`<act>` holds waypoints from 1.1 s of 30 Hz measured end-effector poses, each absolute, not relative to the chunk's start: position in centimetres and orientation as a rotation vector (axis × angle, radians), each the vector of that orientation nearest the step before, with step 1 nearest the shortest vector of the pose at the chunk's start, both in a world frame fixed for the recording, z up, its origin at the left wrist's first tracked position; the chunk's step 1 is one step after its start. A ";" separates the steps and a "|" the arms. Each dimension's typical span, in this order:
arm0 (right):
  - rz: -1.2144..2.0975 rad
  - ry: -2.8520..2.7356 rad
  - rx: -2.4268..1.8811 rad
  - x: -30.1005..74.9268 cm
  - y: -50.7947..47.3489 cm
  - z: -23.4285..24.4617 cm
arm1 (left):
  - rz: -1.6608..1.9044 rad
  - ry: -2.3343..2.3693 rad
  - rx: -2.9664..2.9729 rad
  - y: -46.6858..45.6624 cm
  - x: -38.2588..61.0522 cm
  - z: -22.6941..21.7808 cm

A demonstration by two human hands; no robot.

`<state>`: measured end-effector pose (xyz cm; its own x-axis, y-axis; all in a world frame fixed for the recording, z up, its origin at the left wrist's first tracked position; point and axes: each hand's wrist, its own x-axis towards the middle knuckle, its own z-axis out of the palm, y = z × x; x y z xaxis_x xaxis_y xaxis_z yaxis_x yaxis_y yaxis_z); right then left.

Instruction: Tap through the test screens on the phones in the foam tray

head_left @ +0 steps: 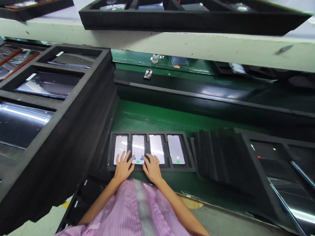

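Bare L hand (123, 166) & bare R hand (153, 167), lower ctr of frame, fingers spread over lit white-screen rectangular phones (138, 144) in a 4-slot blk foam tray (177, 169) on green worktop (152, 111), w/ tall blk foam-tray stack (94, 108) frame L & cream shelf edge (172, 46) up top.

Garment (159, 213): pinkish-lilac cloth covering the torso, loosely creased.
Pinstripes (119, 209): fine, darker, running lengthwise.
Central band (144, 206): grey, mottled, running down the front, broader toward the lower edge.
Left forearm (103, 196): bare, slender.
Right forearm (178, 206): bare, slender.
Left hand (123, 167): bare, slim-fingered.
Right hand (153, 167): bare, slim-fingered.
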<state>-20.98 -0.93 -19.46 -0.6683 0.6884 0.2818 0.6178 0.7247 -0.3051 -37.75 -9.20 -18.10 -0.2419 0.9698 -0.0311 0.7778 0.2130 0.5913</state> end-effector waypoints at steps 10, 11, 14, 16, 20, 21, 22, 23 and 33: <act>0.289 -2.588 -0.974 -22.1 -0.3 -19.0 | 0.522 2.187 1.682 -8.4 -37.5 -17.9; 0.293 -2.605 -0.956 -22.1 -0.3 -19.1 | 0.481 2.207 1.713 -8.4 -37.5 -17.8; 0.281 -2.647 -0.938 -22.0 -0.4 -19.3 | 0.344 2.262 1.798 -8.5 -37.3 -17.4; 0.267 -2.654 -0.943 -21.9 -0.4 -19.5 | 0.277 2.276 1.843 -8.5 -37.2 -17.2; 0.269 -2.603 -0.942 -21.4 -0.4 -19.6 | 0.227 2.284 1.907 -8.6 -37.2 -17.0; 0.271 -2.585 -0.944 -21.1 -0.3 -19.6 | 0.228 2.289 1.917 -8.6 -37.2 -17.0; 0.271 -2.569 -0.943 -20.9 -0.3 -19.5 | 0.233 2.292 1.926 -8.6 -37.2 -17.0; 0.268 -2.559 -0.940 -20.5 -0.3 -19.5 | 0.239 2.296 1.935 -8.7 -37.2 -17.0; 0.223 -2.607 -0.898 -19.7 -0.5 -19.9 | 0.305 2.305 2.057 -9.0 -37.4 -18.0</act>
